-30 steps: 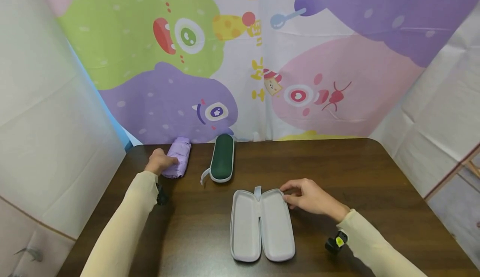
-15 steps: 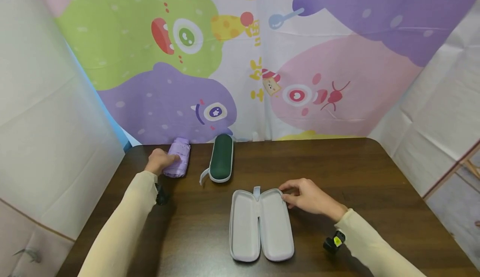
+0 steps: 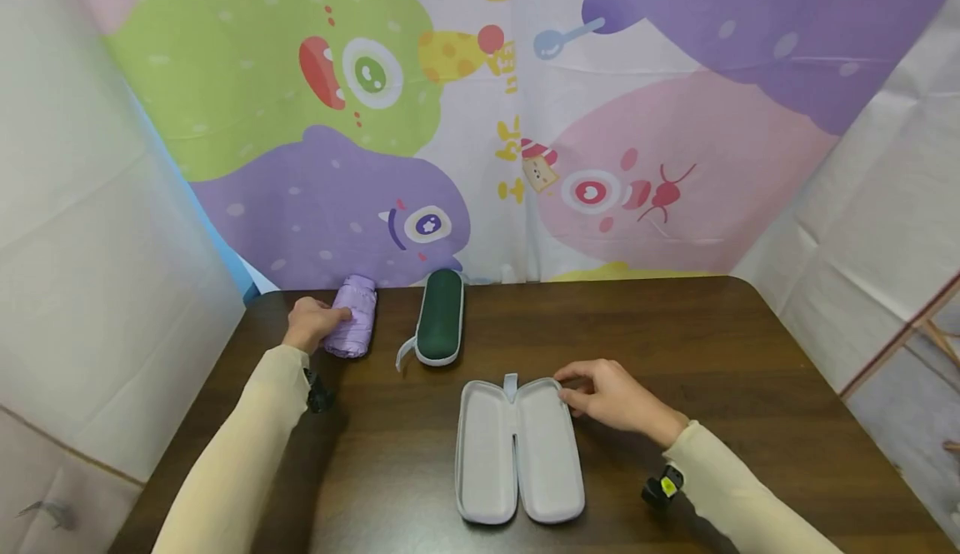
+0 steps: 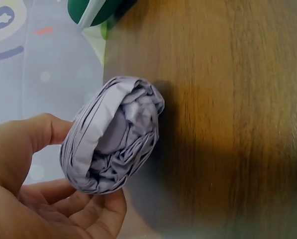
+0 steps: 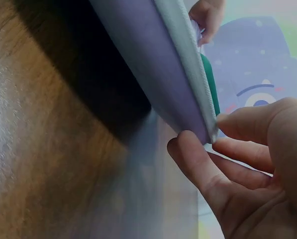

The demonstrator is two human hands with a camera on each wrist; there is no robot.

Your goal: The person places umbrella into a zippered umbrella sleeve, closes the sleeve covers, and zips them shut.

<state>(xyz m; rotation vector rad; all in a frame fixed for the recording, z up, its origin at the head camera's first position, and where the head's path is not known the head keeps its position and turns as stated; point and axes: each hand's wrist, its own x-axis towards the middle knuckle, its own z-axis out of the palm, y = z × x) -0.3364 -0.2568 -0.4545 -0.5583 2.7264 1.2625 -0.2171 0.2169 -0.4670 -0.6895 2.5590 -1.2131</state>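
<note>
My left hand (image 3: 311, 323) grips a folded lilac umbrella (image 3: 354, 316) at the back left of the table. In the left wrist view the bunched fabric end of the umbrella (image 4: 121, 137) faces the camera, with the thumb on one side and curled fingers below. A light grey hard case (image 3: 487, 454) lies unfolded near the front middle, its two hollow halves side by side and facing up. My right hand (image 3: 618, 400) pinches the case's far right corner. Seen in the right wrist view, thumb and fingertips meet at the rim of that case (image 5: 163, 64).
A closed dark green case (image 3: 441, 318) with a white zip edge and a grey strap lies between the umbrella and the grey case. Behind the brown wooden table (image 3: 660, 321) hangs a cartoon-printed curtain (image 3: 495, 237). Pale fabric (image 3: 97, 221) hangs at the sides.
</note>
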